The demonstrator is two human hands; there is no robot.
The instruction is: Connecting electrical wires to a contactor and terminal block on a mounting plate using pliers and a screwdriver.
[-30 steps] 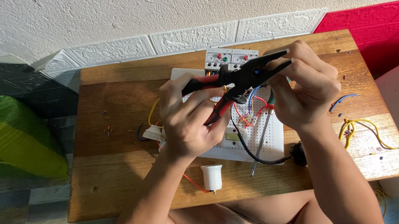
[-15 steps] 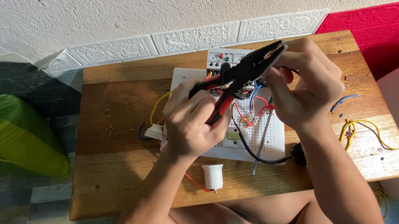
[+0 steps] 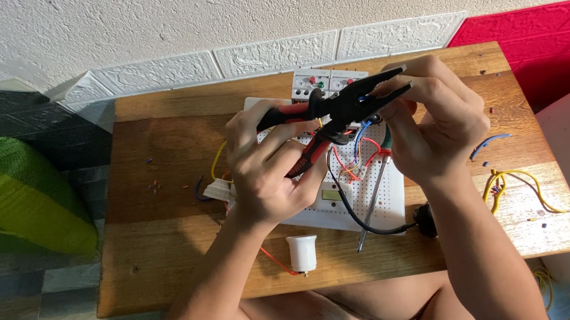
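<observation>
The left hand [image 3: 268, 173] kept a closed grip on the red handles of the pliers [image 3: 337, 110], whose long axis ran rightward above the breadboard [image 3: 379, 203] on the surface [image 3: 179, 247], nose meeting the right hand [image 3: 434, 125], pinched narrow there

Left hand [image 3: 267, 166] gripped red-and-black metal pliers [image 3: 337, 113] over the white breadboard [image 3: 371, 203]; right hand [image 3: 434, 125] pinched at their tips.

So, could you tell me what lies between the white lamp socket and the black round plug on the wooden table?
In the head view, a slim metal probe's tip and a black cable lie between them.
</observation>
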